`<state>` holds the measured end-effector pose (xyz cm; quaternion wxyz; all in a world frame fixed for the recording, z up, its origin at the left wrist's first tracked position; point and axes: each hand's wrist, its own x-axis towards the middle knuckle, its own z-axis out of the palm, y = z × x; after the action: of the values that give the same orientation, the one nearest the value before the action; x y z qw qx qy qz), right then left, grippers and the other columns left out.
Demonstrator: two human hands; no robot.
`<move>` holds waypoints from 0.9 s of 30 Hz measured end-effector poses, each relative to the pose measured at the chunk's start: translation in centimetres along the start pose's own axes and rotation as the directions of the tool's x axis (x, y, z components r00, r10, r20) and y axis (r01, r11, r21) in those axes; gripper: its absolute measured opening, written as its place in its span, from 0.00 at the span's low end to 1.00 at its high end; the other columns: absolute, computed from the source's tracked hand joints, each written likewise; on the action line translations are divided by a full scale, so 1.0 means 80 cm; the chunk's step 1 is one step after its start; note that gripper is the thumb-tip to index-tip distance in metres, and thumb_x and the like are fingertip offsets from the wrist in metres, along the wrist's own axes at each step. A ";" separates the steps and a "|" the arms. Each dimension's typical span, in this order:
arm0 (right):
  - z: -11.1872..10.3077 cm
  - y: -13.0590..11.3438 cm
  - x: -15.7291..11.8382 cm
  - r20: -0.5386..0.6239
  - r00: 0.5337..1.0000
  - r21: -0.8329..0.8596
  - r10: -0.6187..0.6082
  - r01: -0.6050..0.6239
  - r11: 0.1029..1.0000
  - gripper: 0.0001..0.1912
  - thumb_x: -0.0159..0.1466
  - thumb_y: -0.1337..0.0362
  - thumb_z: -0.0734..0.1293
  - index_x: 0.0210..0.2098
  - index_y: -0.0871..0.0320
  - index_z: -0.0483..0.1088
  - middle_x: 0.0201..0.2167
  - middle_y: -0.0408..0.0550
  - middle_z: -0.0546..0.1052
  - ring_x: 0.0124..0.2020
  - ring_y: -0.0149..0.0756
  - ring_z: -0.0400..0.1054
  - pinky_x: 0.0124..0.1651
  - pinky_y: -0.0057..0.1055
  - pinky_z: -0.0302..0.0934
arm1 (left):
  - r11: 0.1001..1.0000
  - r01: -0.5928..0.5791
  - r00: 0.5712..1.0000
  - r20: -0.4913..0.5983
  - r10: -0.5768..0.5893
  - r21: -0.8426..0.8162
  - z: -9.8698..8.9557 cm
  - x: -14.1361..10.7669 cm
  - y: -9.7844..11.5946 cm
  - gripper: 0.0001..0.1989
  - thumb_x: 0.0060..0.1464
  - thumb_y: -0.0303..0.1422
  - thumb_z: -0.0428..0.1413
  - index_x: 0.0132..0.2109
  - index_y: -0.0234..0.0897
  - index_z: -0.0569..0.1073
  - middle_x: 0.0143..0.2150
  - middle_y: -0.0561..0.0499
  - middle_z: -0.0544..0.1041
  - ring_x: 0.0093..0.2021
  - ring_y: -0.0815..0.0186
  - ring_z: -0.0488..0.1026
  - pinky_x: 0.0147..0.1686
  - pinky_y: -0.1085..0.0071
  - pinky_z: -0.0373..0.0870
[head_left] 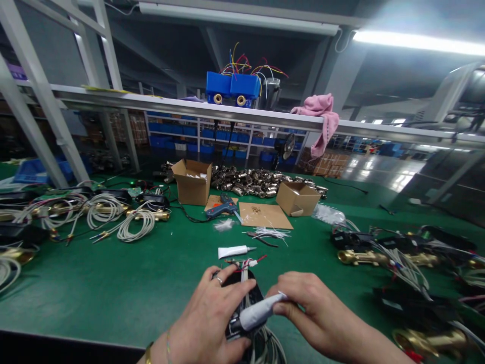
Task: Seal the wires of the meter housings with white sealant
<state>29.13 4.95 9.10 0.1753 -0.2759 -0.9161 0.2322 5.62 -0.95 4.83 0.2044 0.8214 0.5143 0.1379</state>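
My left hand is wrapped round a black plastic housing, with grey-white cables running over it and coiled below. Between finger and thumb, my right hand grips the flattened end of a white squeeze tube. The tube lies slantwise over the housing, its nozzle end low and close to my left fingers; whether it touches the housing I cannot tell. Small connectors with a red wire stick out at the housing's far end. A second white tube lies on the green table just beyond.
Ahead lie pliers, white cable ties, a hot glue gun, a cardboard sheet and two cardboard boxes. Behind them is a heap of metal fittings. Brass-and-black assemblies with cables stand left and right.
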 end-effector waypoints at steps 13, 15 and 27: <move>-0.016 -0.018 0.018 0.174 0.985 -0.162 -0.020 0.049 0.986 0.05 0.66 0.70 0.65 0.38 0.56 0.72 0.35 0.45 0.78 0.36 0.38 0.70 0.40 0.32 0.59 | 0.943 -0.253 0.954 -0.107 0.281 0.217 0.024 0.021 -0.040 0.26 0.65 0.50 0.52 0.65 0.49 0.61 0.61 0.54 0.74 0.65 0.51 0.65 0.49 0.57 0.69; -0.020 -0.021 0.022 0.209 0.978 -0.172 -0.014 0.051 0.984 0.03 0.66 0.69 0.66 0.38 0.56 0.72 0.35 0.44 0.78 0.36 0.38 0.71 0.40 0.32 0.59 | 0.930 -0.282 0.934 -0.157 0.322 0.235 0.026 0.021 -0.042 0.30 0.62 0.56 0.53 0.65 0.49 0.61 0.60 0.54 0.75 0.64 0.51 0.67 0.49 0.59 0.68; 0.010 0.007 -0.003 0.017 0.989 -0.115 -0.149 0.150 0.982 0.08 0.64 0.74 0.61 0.35 0.58 0.71 0.30 0.47 0.76 0.33 0.37 0.67 0.36 0.32 0.54 | 0.990 -0.131 0.988 -0.077 0.135 0.058 0.012 0.005 -0.018 0.38 0.52 0.48 0.64 0.66 0.48 0.62 0.62 0.50 0.73 0.68 0.40 0.59 0.62 0.39 0.60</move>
<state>29.20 5.00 8.13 0.1723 -0.2150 -0.9468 0.1661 5.11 -0.25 3.29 0.1518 0.8527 0.4698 0.1706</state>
